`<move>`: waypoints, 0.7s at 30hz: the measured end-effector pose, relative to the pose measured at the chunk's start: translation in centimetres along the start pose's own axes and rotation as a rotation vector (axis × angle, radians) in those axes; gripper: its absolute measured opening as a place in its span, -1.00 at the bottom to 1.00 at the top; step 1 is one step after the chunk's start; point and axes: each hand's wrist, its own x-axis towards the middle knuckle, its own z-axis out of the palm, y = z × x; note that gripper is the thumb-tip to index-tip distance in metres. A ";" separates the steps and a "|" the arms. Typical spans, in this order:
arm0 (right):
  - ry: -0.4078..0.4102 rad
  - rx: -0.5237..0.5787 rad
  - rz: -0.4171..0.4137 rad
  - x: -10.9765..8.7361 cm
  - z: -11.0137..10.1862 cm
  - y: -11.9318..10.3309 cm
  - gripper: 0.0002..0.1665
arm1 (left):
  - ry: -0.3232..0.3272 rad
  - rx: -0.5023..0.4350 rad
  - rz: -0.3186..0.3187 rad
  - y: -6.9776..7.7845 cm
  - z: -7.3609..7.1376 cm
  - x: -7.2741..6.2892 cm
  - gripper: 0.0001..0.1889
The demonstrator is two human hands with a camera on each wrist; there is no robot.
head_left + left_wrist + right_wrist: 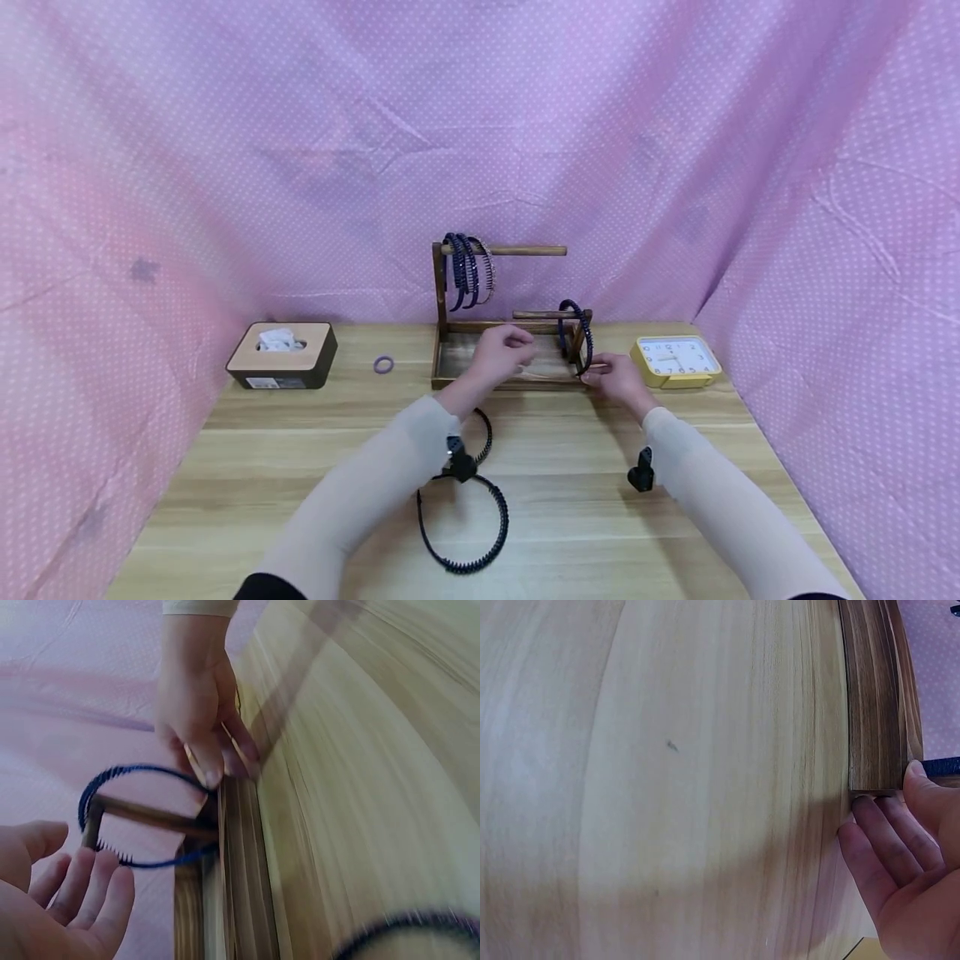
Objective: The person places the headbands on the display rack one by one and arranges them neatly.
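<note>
A dark blue toothed headband (588,342) hangs over the lower bar (551,315) of a wooden stand. My right hand (617,377) is at the stand's front right corner, its thumb and a finger pinching the headband's lower end. In the right wrist view, the thumb (917,774) lies against that end, while the other fingers extend below the corner of the tray. My left hand (501,357) hovers over the stand's tray (517,385), fingers loosely bent and holding nothing. In the left wrist view, its fingers (82,889) are close to the lower bar's tip.
Several headbands (467,271) hang on the upper bar (532,250). Two black headbands lie on the table, the nearer one (501,517) partly below my left forearm. A purple ring (383,364) and a tissue box (283,357) are left; a yellow clock (677,362) stands right.
</note>
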 end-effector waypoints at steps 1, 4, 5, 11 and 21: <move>-0.002 0.003 0.000 -0.1 0.0 0.0 -0.50 | -0.019 0.011 0.000 -0.2 -0.8 -0.5 -0.75; -0.006 0.014 0.007 -0.2 0.1 0.0 -0.49 | -0.074 0.052 -0.002 -1.1 -3.1 -2.3 -0.73; -0.010 0.020 0.010 -0.2 0.1 0.0 -0.49 | -0.093 0.071 0.001 -1.4 -3.8 -3.0 -0.73; -0.021 0.033 0.012 -0.3 0.3 0.1 -0.50 | -0.242 0.134 -0.010 -3.5 -6.8 -7.9 -0.76; -0.038 0.028 -0.007 -0.1 -0.1 -0.2 -0.44 | -0.421 0.272 0.067 -5.8 -8.3 -15.3 -0.73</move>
